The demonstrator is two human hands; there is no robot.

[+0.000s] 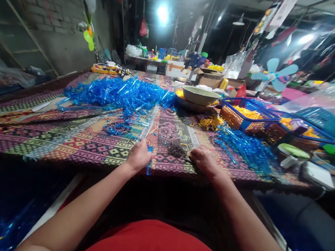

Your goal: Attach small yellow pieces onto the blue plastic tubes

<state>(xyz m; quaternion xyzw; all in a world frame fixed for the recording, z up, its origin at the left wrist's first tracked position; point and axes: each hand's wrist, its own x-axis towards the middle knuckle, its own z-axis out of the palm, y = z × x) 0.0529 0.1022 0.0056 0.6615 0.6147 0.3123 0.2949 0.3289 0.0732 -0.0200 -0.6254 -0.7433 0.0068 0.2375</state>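
My left hand [139, 155] rests at the table's near edge, fingers pinched on a strip of blue plastic [149, 165] that hangs over the edge. My right hand [206, 162] lies curled on the patterned woven mat [90, 152], with a thin dark tip showing at its fingers. Right beside that tip is a small heap of dark bits [176, 150]. Whatever the fingers may hold is hidden. Loose blue plastic strands [119, 94] lie in a large tangle ahead, and another heap [244, 150] lies to the right.
A beige bowl [200, 95] sits on a metal dish. A blue basket [249, 116] holds yellow pieces, with a second basket [305, 133] beside it. Small yellow pieces [211, 122] lie on the mat. A white power bank [317, 175] sits at the right. Boxes and clutter stand beyond the table.
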